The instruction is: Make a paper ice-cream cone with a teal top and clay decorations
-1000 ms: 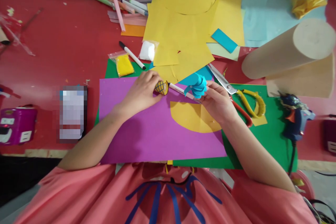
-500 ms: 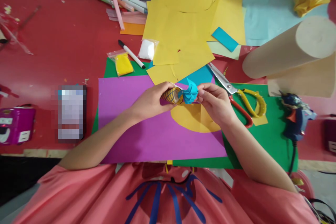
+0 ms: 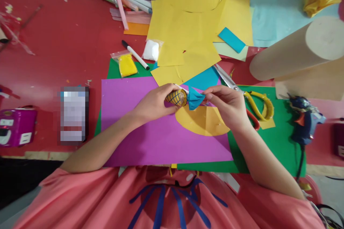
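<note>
Yellow grid-marked paper cone (image 3: pixel 176 97), clamped in the grip of the left hand (image 3: pixel 156 103), has been met by the blue pleated paper piece (image 3: pixel 194 98) (pinched in the right hand (image 3: pixel 228 105)); a second ago they were held apart.

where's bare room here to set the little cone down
Bare red table left of the black marker; purple sheet below the left hand holding the cone. Crowded: yellow sheets up top, scissors and glue gun at right.
</note>
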